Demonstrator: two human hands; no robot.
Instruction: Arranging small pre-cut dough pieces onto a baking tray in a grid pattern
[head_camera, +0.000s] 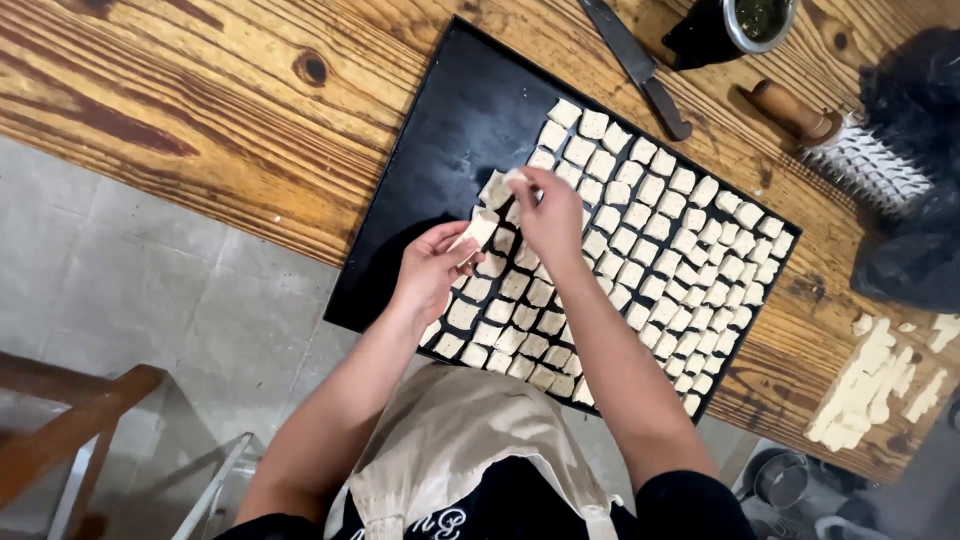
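Two hands work over the black baking tray (420, 160): left hand (428, 272) pinches one pale dough square (480, 228), right hand (548, 215) grips another (500, 186). They look soft and light, best held by the edges. Beyond lies a knife (635, 65) on the table (200, 110).

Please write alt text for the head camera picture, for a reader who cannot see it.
Seen from above, a person's left hand and right hand each hold a small pale dough square over a black baking tray filled with rows of such squares. The tray lies on a wooden table, with a knife beyond it.
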